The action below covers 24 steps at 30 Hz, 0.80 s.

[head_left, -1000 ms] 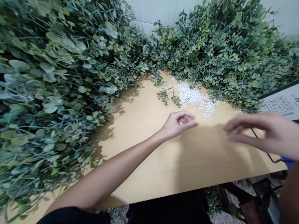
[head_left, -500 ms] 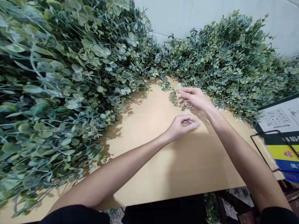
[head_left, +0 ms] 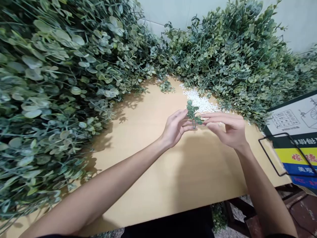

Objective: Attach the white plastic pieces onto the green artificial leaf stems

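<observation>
A small green leafy sprig [head_left: 192, 113] is held upright between both hands, above the middle of a light wooden table [head_left: 158, 185]. My left hand [head_left: 174, 128] pinches its stem from the left with fingers curled. Fingers of my right hand [head_left: 226, 128] meet the same stem from the right, thumb and forefinger together. Behind the hands, a heap of small white pellets [head_left: 200, 100] lies on the table.
Large piles of artificial green foliage cover the left side [head_left: 56, 86] and the back right [head_left: 232, 59] of the table. A loose sprig [head_left: 165, 86] lies near the back. A printed box with a black wire frame [head_left: 292, 148] stands at the right edge.
My right hand came in from the right, reached to the sprigs by the pellets, then drew back with a sprig. Both hands now meet on it.
</observation>
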Motion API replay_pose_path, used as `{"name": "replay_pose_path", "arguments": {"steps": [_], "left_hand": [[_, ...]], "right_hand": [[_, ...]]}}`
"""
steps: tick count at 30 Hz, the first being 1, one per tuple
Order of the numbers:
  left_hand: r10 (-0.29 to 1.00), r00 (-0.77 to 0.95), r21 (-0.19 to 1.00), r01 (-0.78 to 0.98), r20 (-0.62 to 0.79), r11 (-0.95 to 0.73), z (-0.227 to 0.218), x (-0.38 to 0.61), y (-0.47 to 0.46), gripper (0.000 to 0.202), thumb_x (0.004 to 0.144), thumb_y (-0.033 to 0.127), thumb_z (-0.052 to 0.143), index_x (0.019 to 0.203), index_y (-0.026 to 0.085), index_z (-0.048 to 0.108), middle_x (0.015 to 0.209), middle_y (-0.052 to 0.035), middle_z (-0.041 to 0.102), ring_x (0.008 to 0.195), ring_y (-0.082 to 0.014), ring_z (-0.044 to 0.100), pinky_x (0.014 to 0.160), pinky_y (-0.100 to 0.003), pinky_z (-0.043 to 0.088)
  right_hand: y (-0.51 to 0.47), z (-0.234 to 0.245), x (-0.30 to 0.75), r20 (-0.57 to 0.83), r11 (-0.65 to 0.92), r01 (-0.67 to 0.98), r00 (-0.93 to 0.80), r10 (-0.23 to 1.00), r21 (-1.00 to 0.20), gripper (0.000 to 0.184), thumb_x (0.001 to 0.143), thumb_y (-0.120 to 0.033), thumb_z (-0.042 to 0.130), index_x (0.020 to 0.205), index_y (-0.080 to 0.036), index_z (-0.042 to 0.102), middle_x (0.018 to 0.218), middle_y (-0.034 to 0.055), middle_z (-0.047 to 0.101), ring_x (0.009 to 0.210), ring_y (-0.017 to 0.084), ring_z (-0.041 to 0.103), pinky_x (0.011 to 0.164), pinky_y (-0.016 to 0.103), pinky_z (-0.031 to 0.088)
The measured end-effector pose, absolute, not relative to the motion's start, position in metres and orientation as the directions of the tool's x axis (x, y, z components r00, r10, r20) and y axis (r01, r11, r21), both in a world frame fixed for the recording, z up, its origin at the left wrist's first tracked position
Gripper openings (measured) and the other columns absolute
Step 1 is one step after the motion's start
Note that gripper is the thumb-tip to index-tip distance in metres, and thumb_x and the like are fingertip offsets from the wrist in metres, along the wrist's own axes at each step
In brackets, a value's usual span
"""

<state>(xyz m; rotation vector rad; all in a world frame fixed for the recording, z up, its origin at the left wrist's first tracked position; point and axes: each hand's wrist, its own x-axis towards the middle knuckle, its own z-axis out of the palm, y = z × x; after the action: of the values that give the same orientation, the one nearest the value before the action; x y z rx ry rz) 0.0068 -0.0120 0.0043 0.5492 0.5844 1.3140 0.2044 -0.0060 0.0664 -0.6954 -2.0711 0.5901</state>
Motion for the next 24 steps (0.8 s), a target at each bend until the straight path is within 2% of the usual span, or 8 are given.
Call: {"name": "replay_pose_path", "arguments": {"steps": [3,5,9,13,15,19,22,24], "left_hand": [[0.964,0.229,0.633,-0.728,-0.134,0.261,0.005,0.006,-0.011,0.041,0.082,0.053,0.081,0.098,0.017,0.069,0.094,-0.0087,0.075,0.08,-0.0223,0.075,0.077,-0.04,0.064],[0.951,0.253,0.624,-0.719,-0.176,0.307,0.007,0.005,-0.01,0.054,0.083,0.067,0.074,0.1,0.015,0.07,0.095,-0.0119,0.076,0.082,-0.0245,0.076,0.077,-0.042,0.065],[0.951,0.264,0.677,-0.672,-0.159,0.3,0.01,0.003,-0.01,0.066,0.082,0.074,0.071,0.11,0.014,0.072,0.101,-0.0159,0.077,0.092,-0.0276,0.077,0.079,-0.041,0.065],[0.913,0.36,0.647,-0.653,-0.191,0.393,0.011,0.001,-0.011,0.069,0.083,0.074,0.069,0.113,0.013,0.073,0.109,-0.0201,0.077,0.102,-0.0337,0.077,0.084,-0.047,0.065],[0.903,0.376,0.642,-0.644,-0.209,0.417,0.01,0.001,-0.012,0.054,0.084,0.058,0.077,0.118,0.016,0.071,0.11,-0.0176,0.078,0.103,-0.0327,0.077,0.09,-0.049,0.064],[0.903,0.371,0.678,-0.608,-0.216,0.412,0.009,0.002,-0.013,0.04,0.081,0.019,0.083,0.119,0.02,0.068,0.112,-0.0137,0.08,0.11,-0.0308,0.077,0.103,-0.052,0.059],[0.909,0.356,0.688,-0.605,-0.218,0.402,0.008,0.003,-0.013,0.039,0.08,0.012,0.083,0.115,0.018,0.067,0.107,-0.0128,0.08,0.109,-0.0292,0.078,0.108,-0.051,0.056],[0.918,0.323,0.69,-0.611,-0.229,0.387,0.007,0.004,-0.013,0.042,0.078,0.009,0.084,0.115,0.018,0.067,0.104,-0.0105,0.08,0.103,-0.0262,0.079,0.107,-0.049,0.058]], "right_hand": [[0.006,0.047,0.217,0.601,0.634,0.259,-0.201,0.774,-0.729,0.016,0.096,-0.035,0.071,0.086,-0.028,0.082,0.098,0.0043,0.083,0.086,0.025,0.079,0.078,0.044,0.068],[0.018,0.033,0.226,0.587,0.568,0.264,-0.009,0.81,-0.78,0.021,0.097,-0.04,0.068,0.088,-0.026,0.08,0.091,0.0045,0.081,0.072,0.021,0.075,0.067,0.039,0.065],[0.038,0.013,0.25,0.636,0.516,0.439,0.186,0.749,-0.736,0.02,0.094,-0.041,0.072,0.1,-0.023,0.077,0.088,0.0036,0.078,0.071,0.019,0.072,0.069,0.036,0.062],[0.04,0.008,0.266,0.695,0.46,0.687,0.091,0.713,-0.562,0.022,0.093,-0.035,0.072,0.11,-0.021,0.076,0.092,0.0063,0.078,0.08,0.022,0.072,0.079,0.04,0.06],[0.038,0.008,0.268,0.673,0.452,0.741,0.0,0.74,-0.497,0.021,0.094,-0.032,0.068,0.111,-0.022,0.075,0.088,0.0055,0.077,0.078,0.022,0.07,0.082,0.042,0.059],[0.039,0.0,0.265,0.634,0.504,0.757,-0.155,0.757,-0.416,0.019,0.095,-0.025,0.063,0.109,-0.021,0.074,0.091,0.008,0.077,0.084,0.025,0.069,0.088,0.044,0.058],[0.04,-0.003,0.262,0.623,0.57,0.727,-0.253,0.741,-0.382,0.018,0.095,-0.02,0.061,0.107,-0.021,0.074,0.097,0.0101,0.078,0.089,0.026,0.069,0.09,0.046,0.056],[0.036,0.002,0.259,0.623,0.603,0.677,-0.266,0.735,-0.422,0.013,0.095,-0.021,0.063,0.102,-0.022,0.074,0.094,0.0084,0.078,0.085,0.025,0.067,0.087,0.045,0.056]]}}
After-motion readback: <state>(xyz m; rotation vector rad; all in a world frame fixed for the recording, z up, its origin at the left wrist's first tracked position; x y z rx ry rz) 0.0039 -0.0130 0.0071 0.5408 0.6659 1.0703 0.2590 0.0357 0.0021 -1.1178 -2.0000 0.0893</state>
